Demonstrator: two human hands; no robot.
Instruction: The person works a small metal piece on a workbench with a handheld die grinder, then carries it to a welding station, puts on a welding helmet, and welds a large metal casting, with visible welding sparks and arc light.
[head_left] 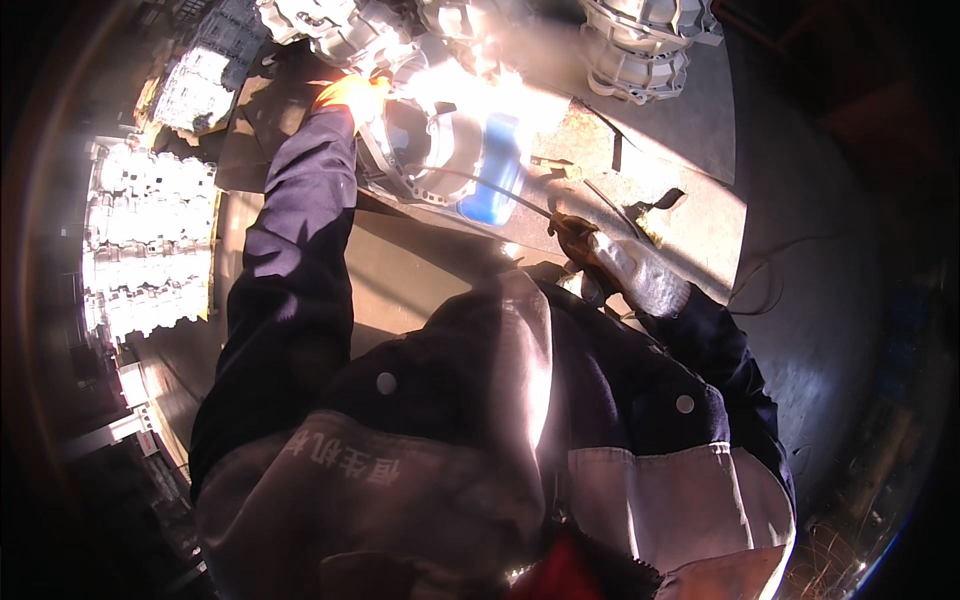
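Note:
A pale metal housing, round and hollow with a flanged rim, lies on its side on the worktable in front of me. At its left rim is my left hand in an orange-yellow glove, gripping the edge; strong glare washes out the fingers. My right hand, in a dark, soiled glove with a light cuff, is closed round the end of a thin metal rod. The rod slants up and left to the housing's opening. A blue patch shows on the housing's right side.
More pale housings are stacked at the far right of the worktable, with others at the far left. Stacks of ribbed castings stand left. Small scraps and a dark strip lie on the tabletop. A cable hangs at right.

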